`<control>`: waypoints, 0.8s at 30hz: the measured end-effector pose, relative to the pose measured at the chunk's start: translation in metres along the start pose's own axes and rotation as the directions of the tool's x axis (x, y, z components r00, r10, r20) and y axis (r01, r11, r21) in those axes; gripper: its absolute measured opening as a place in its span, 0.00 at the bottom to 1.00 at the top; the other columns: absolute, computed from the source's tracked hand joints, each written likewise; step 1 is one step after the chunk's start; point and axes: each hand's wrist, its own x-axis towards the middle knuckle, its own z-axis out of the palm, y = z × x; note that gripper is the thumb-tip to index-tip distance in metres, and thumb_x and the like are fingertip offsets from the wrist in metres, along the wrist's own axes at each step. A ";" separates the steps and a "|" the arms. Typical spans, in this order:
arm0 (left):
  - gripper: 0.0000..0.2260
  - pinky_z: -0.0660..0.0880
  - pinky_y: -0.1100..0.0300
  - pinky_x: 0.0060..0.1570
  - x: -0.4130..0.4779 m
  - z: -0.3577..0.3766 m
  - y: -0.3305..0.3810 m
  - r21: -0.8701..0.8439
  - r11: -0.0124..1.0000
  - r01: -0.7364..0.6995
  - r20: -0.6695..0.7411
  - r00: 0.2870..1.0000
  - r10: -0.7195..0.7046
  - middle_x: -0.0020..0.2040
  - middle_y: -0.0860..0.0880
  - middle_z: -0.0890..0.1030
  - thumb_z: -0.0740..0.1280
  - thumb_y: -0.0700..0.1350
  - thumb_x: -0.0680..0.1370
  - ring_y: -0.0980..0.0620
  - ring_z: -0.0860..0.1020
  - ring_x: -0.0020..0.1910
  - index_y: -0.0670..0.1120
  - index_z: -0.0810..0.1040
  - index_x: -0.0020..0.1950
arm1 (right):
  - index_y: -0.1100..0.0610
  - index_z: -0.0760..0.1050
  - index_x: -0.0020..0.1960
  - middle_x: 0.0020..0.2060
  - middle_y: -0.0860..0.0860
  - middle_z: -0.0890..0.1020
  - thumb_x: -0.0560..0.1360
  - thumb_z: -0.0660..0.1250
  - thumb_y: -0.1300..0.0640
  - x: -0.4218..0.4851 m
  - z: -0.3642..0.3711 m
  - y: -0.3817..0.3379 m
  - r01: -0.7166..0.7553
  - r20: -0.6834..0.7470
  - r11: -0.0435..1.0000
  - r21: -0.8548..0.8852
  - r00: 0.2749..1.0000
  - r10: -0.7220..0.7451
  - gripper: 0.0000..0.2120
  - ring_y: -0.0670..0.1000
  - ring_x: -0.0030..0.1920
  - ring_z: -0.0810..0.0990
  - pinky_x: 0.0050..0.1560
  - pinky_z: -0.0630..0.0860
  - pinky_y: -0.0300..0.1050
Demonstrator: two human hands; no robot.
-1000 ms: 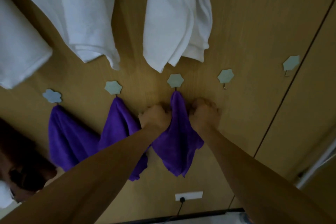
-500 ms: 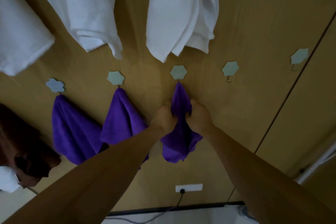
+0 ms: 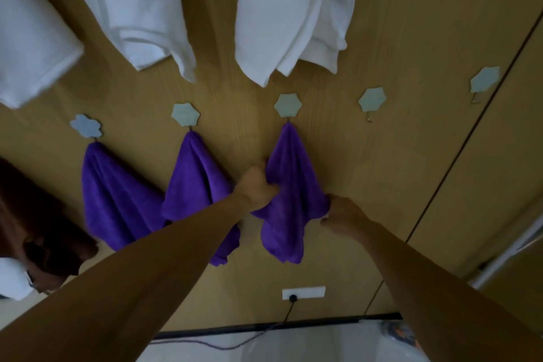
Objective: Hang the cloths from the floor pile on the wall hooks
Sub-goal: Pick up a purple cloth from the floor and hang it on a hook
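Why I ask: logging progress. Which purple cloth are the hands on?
The rightmost purple cloth, on the third hook from left: left hand grips its left edge, right hand its right corner. The others hang unheld.

You're facing a wall [image 3: 396, 23] of light wood-grain panels that fills most of your view. A dark seam [image 3: 458, 156] runs from 2 o'clock down to 5 o'clock, splitting off a second panel [image 3: 514, 156] at 3 o'clock. At 6 o'clock a white socket plate [image 3: 311, 292] sits in the wall with a black plug [image 3: 292, 298] in it. Its cable [image 3: 235, 341] trails toward 7 o'clock over a pale floor [image 3: 293, 344]. A black skirting strip [image 3: 323, 321] lines the wall's foot. A white frame [image 3: 511, 256] slants at 4 o'clock. The light is dim, and the floor is brighter than the wall.
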 end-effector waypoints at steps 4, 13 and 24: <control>0.26 0.69 0.79 0.35 -0.002 -0.008 0.015 -0.114 0.989 -0.092 -0.151 0.986 0.074 0.51 0.57 0.76 0.71 0.48 0.72 0.61 0.76 0.45 0.46 0.68 0.68 | 0.55 0.76 0.60 0.54 0.55 0.82 0.74 0.67 0.54 0.011 -0.034 -0.018 0.022 -0.388 0.966 0.258 0.918 0.083 0.15 0.58 0.55 0.80 0.52 0.76 0.47; 0.15 0.65 0.72 0.44 0.005 -0.007 0.032 -0.005 0.996 -0.088 -0.103 0.991 0.087 0.56 0.41 0.79 0.60 0.35 0.79 0.45 0.78 0.54 0.38 0.72 0.65 | 0.61 0.70 0.64 0.54 0.55 0.80 0.79 0.61 0.62 0.018 -0.035 -0.080 0.295 -0.382 0.876 0.383 0.914 -0.141 0.14 0.54 0.53 0.79 0.54 0.75 0.49; 0.25 0.70 0.57 0.55 -0.031 -0.021 0.019 0.120 0.989 0.082 -0.018 0.997 -0.080 0.63 0.40 0.74 0.67 0.45 0.75 0.42 0.73 0.61 0.39 0.66 0.69 | 0.62 0.69 0.66 0.59 0.58 0.76 0.75 0.67 0.58 -0.019 -0.029 -0.072 0.065 -0.331 0.915 0.398 0.940 0.077 0.21 0.58 0.58 0.77 0.59 0.75 0.56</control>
